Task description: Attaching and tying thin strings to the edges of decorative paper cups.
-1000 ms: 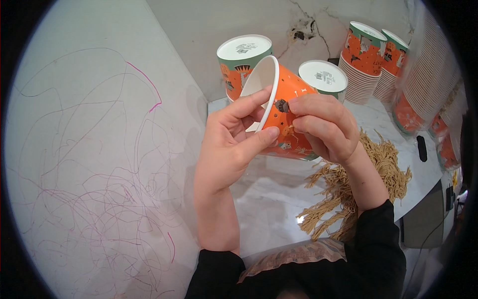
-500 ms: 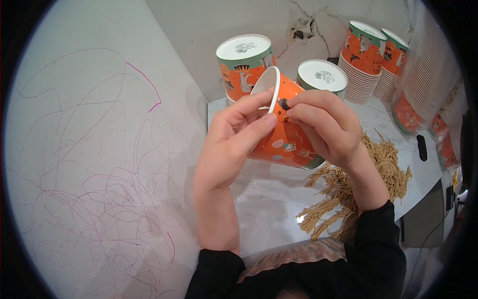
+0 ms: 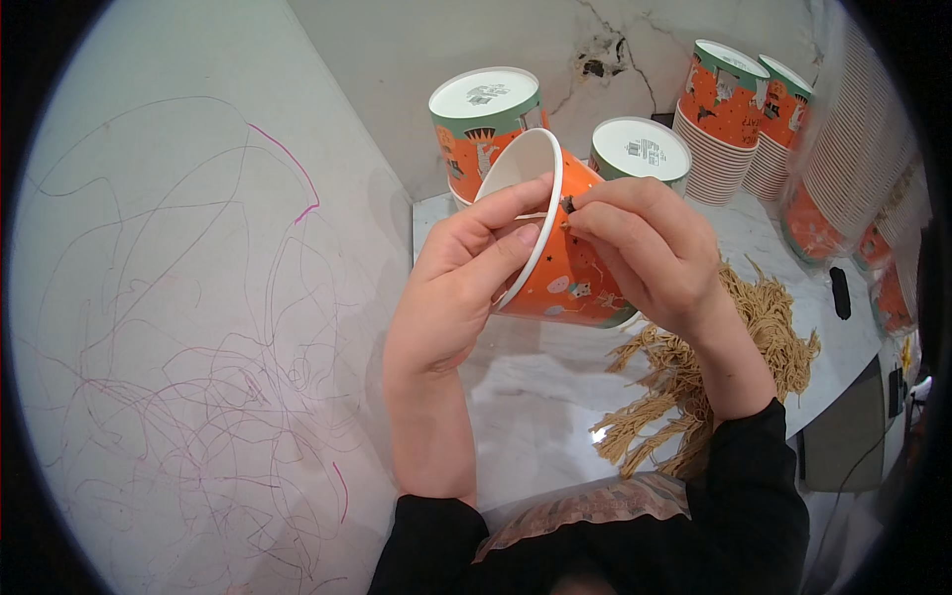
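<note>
An orange paper bucket [image 3: 557, 283] with a white rim and printed figures is tilted in front of me, its mouth toward the left. My left hand [image 3: 461, 263] grips its rim, fingers inside and thumb by the rim. On the bucket's outer side, just below the rim, the fingertips of my right hand [image 3: 645, 243] are pinched together. Whatever they hold is too small to make out. Below my right hand lies a heap of tan cords [image 3: 764, 337].
Upside-down paper buckets stand behind: an orange and green one [image 3: 486, 124], a lower one [image 3: 643, 154], and tall nested stacks [image 3: 719, 119] at the right. Farther right are stacks in clear plastic [image 3: 843, 149]. A scribbled white surface [image 3: 198, 297] rises at the left.
The bucket has turned slightly, so its mouth shows wider and its rim sits nearer my right fingertips. The right hand stays pinched at its side.
</note>
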Demonstrator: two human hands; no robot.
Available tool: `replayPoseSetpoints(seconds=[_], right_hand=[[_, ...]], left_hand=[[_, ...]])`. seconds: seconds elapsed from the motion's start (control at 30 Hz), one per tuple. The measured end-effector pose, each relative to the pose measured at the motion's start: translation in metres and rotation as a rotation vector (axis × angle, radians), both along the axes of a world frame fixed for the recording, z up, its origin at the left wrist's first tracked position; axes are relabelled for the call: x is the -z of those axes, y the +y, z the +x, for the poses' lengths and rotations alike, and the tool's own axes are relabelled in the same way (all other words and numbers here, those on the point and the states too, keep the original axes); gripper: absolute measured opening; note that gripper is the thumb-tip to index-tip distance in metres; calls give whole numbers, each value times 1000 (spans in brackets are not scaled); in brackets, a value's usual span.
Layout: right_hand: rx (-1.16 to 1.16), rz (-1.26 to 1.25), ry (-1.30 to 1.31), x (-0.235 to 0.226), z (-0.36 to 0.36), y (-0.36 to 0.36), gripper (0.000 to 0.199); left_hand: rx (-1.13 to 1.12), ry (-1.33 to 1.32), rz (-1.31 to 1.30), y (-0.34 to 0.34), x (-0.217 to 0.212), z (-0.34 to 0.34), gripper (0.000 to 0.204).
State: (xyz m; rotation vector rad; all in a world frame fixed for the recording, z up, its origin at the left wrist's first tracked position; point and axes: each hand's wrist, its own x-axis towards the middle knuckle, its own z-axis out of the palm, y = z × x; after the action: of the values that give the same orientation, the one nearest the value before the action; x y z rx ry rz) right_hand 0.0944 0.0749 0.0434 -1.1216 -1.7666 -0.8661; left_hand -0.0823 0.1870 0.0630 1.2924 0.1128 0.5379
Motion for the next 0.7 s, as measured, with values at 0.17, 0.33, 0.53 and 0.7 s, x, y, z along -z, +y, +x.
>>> replayPoseSetpoints(seconds=[0.17,0.33,0.53,0.7], right_hand=[[-4,8,-28,-1,1,2,28],[1,11,-55,-2,0,2,30],[-8,-11,-51,-4,-1,-1,31],[-50,-11,-19,-3,-2,-2,31]], left_hand=[[7,-40,-9,0,0,1,43],[1,-30,-1,2,2,1,43],[-21,-23,78,7,7,1,46],[-3,-23,75,7,4,-1,47]])
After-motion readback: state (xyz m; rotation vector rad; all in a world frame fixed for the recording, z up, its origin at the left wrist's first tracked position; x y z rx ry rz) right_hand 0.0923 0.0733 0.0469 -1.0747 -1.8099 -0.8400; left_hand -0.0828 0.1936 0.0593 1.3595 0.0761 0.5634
